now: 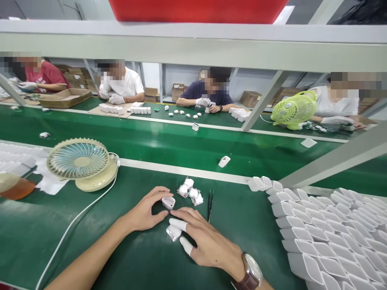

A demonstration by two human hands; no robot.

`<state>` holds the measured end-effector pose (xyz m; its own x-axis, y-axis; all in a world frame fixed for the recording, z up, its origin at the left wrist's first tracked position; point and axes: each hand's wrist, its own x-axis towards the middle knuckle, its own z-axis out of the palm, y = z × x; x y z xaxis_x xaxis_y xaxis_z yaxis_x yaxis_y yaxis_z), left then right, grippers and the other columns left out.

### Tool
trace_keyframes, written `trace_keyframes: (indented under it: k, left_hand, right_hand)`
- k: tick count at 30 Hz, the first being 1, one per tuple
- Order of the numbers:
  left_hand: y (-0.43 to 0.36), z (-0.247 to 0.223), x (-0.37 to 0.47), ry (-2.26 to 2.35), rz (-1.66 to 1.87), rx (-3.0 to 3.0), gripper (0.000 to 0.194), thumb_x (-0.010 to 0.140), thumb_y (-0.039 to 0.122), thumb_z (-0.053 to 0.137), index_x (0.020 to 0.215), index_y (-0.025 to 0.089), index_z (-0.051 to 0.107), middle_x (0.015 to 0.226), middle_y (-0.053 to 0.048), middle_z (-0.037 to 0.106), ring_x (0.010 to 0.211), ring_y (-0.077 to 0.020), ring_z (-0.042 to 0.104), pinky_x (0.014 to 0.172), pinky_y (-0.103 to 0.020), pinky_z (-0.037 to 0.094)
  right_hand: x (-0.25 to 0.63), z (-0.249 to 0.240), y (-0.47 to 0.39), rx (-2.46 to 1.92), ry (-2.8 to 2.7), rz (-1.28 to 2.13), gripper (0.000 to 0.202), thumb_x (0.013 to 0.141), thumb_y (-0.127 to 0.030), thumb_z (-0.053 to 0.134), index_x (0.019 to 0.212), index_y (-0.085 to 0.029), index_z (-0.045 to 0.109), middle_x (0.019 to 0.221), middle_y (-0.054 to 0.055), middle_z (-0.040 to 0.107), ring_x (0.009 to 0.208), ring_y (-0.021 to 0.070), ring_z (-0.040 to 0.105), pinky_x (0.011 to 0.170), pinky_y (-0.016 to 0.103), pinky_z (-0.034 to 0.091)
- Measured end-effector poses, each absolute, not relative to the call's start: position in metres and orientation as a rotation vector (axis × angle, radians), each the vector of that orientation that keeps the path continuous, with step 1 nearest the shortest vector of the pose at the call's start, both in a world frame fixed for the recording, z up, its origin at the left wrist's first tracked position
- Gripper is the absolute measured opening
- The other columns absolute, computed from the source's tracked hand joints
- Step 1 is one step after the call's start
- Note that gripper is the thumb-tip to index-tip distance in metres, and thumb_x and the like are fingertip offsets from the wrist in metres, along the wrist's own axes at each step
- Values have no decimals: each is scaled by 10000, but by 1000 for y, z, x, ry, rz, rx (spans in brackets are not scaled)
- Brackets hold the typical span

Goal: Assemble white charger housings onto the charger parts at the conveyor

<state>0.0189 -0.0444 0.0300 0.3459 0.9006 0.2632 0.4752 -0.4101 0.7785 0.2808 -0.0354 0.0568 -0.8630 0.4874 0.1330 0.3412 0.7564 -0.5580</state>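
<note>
My left hand [148,209] curls around a small white plastic housing [168,204], its open end facing up, with the thumb in front and the fingers behind. My right hand [205,237] is spread low over the table, white finger cots on its thumb and one finger. One bare fingertip reaches the housing's lower edge. Beside the cots lies a small white part [173,233] with a metallic mark; the covered fingertip overlaps its edge, while the thumb stands apart. Several white parts [190,190] lie in a cluster beyond my hands. Black tweezers [211,205] rest to their right.
Rows of white housings [326,233] fill the right side. A cream fan [80,161] with a white cable stands left, near a container of amber liquid [16,187]. Past the table edge, a green conveyor belt [169,141] carries scattered white pieces. Several co-workers sit across it.
</note>
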Motion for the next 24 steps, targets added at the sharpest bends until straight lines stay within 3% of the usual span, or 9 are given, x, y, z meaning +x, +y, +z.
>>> trace_keyframes:
  k: [2, 6, 10, 15, 19, 22, 24]
  left_hand:
    - [-44, 29, 21, 1217, 931, 2018, 478, 898, 225, 732, 1357, 268, 604, 1429, -118, 563, 1317, -284, 593, 1117, -439, 508]
    - [-46, 27, 26, 1294, 954, 2008, 495, 846, 357, 825, 1293, 265, 633, 1338, -109, 614, 1241, -289, 636, 1066, -435, 540]
    - [-49, 23, 34, 1387, 1020, 2015, 393, 882, 373, 782, 1228, 263, 632, 1223, -91, 662, 1149, -275, 670, 995, -423, 571]
    - [-51, 22, 40, 1393, 1068, 2078, 182, 985, 297, 619, 1156, 249, 656, 1174, -100, 666, 1077, -246, 691, 951, -384, 579]
    - [-52, 20, 37, 1427, 1021, 2052, 348, 962, 295, 642, 1307, 274, 609, 1276, -100, 668, 1173, -270, 685, 1030, -421, 561]
    - [-55, 16, 35, 1475, 999, 1974, 589, 952, 298, 655, 1493, 305, 422, 1349, -85, 684, 1238, -279, 675, 1084, -479, 543]
    - [-58, 15, 37, 1447, 1002, 1962, 652, 962, 277, 634, 1541, 312, 335, 1392, -82, 673, 1272, -268, 664, 1110, -487, 532]
  right_hand:
    - [280, 54, -35, -618, -2675, 794, 420, 910, -59, 549, 1288, -214, 644, 1417, 104, 625, 1379, 285, 482, 1135, 489, 466]
    - [281, 51, -35, -644, -2586, 790, 264, 957, -121, 584, 1171, -239, 680, 1179, 77, 707, 1127, 259, 615, 1001, 437, 550]
    - [287, 53, -37, -742, -2435, 867, 314, 955, -135, 603, 1242, -259, 632, 1186, 68, 661, 978, 199, 676, 897, 344, 598]
    - [294, 56, -32, -727, -2154, 933, 490, 928, -89, 620, 1374, -277, 548, 1227, 83, 604, 1103, 190, 670, 1031, 355, 562]
    - [296, 51, -28, -714, -2084, 901, 529, 931, -64, 583, 1415, -275, 542, 1283, 109, 586, 1227, 212, 633, 1075, 377, 544]
    - [294, 44, -30, -738, -2032, 804, 495, 977, -106, 560, 1444, -264, 522, 1314, 126, 597, 1189, 209, 660, 1067, 384, 560]
    - [291, 41, -34, -734, -2025, 729, 497, 1000, -126, 550, 1475, -257, 490, 1345, 136, 606, 1157, 209, 684, 1075, 396, 563]
